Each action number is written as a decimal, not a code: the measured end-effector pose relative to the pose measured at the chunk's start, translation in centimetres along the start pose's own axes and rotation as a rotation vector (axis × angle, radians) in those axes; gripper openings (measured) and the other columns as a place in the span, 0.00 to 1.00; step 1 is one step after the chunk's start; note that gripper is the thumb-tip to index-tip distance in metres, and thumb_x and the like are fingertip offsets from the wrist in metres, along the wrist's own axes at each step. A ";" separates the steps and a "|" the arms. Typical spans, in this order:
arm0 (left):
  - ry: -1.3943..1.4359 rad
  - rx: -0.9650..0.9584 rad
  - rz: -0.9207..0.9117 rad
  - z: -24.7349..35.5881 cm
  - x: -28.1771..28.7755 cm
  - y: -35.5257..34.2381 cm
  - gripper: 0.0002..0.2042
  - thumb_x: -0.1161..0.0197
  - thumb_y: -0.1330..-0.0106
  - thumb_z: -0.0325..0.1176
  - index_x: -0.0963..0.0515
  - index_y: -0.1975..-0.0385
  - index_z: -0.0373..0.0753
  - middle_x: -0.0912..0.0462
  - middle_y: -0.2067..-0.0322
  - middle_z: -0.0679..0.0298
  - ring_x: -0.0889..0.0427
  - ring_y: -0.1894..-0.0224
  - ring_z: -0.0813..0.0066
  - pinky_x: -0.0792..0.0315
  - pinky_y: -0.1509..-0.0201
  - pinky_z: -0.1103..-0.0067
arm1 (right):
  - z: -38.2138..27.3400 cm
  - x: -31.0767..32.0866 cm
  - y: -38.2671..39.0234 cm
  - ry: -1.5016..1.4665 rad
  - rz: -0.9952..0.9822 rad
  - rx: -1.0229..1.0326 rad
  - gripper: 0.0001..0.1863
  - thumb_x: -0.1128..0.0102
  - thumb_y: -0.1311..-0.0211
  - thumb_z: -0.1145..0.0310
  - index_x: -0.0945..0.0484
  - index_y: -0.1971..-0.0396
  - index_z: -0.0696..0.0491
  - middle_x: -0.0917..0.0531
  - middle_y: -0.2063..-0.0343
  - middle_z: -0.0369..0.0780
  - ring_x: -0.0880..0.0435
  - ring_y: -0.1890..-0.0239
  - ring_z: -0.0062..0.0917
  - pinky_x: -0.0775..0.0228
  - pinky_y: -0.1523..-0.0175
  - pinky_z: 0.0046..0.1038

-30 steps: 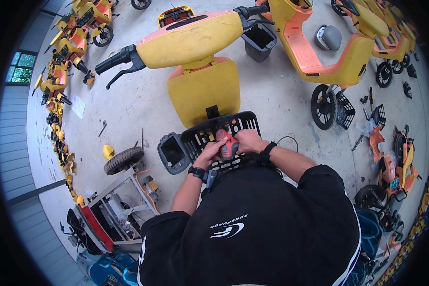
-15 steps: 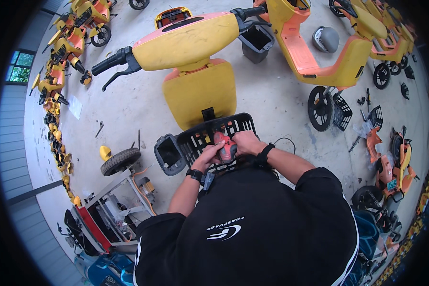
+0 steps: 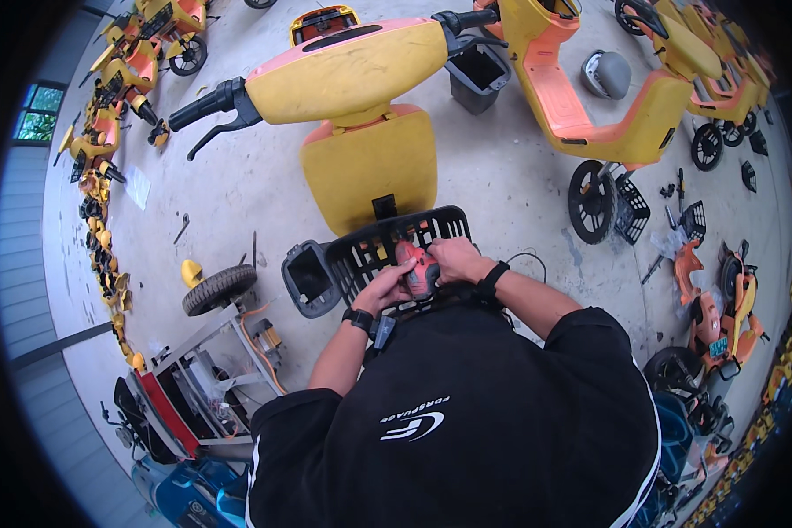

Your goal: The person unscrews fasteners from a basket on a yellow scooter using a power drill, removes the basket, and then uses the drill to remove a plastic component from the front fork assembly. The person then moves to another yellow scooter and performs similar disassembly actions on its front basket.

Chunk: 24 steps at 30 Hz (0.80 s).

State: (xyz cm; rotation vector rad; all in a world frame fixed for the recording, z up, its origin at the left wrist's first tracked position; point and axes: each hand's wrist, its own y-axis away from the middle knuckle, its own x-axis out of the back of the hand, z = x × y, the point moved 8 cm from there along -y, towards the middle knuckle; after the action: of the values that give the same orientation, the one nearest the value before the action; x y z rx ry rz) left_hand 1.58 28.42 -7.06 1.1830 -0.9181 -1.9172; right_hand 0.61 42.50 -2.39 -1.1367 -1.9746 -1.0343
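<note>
Inside the black slotted basket (image 3: 365, 255) at the front of a yellow scooter, my two hands are on a red power tool (image 3: 419, 273). My left hand (image 3: 389, 286) is closed on its left side, thumb over the top. Against its right side, my right hand (image 3: 453, 260) has its fingers curled round it; their tips are hidden. The tool's working end is unclear among the slots. Above the basket are the scooter's yellow front panel (image 3: 368, 163) and handlebar cover (image 3: 343, 75). An open grey lidded box (image 3: 308, 277) adjoins the basket's left.
Several yellow-pink scooters (image 3: 590, 106) surround me on the concrete floor (image 3: 220, 176), with a grey bin (image 3: 475, 75) and grey helmet-like object (image 3: 605, 75). A loose tire (image 3: 220, 290) and metal frame (image 3: 211, 370) lie left; loose baskets and parts (image 3: 686, 238) lie right. Teal scooters (image 3: 185, 493) are behind.
The whole view has shifted slightly with the head. Both my hands remain on the red tool in the basket, with no clear change in grip.
</note>
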 end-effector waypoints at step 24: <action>-0.145 0.051 0.002 -0.5 -0.3 0.2 0.25 0.39 0.36 0.51 0.28 0.51 0.33 0.19 0.59 0.57 0.16 0.60 0.66 0.19 0.56 0.67 | 0.1 0.0 1.3 -0.058 -0.092 -0.025 0.28 0.28 0.66 0.55 0.20 0.62 0.55 0.19 0.62 0.42 0.18 0.59 0.37 0.24 0.56 0.35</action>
State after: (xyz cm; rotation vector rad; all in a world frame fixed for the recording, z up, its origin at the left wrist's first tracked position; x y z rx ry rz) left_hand 2.16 28.48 -6.88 1.0825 -1.0502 -2.0091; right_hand 1.76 43.03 -1.99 -1.1094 -2.0819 -1.0869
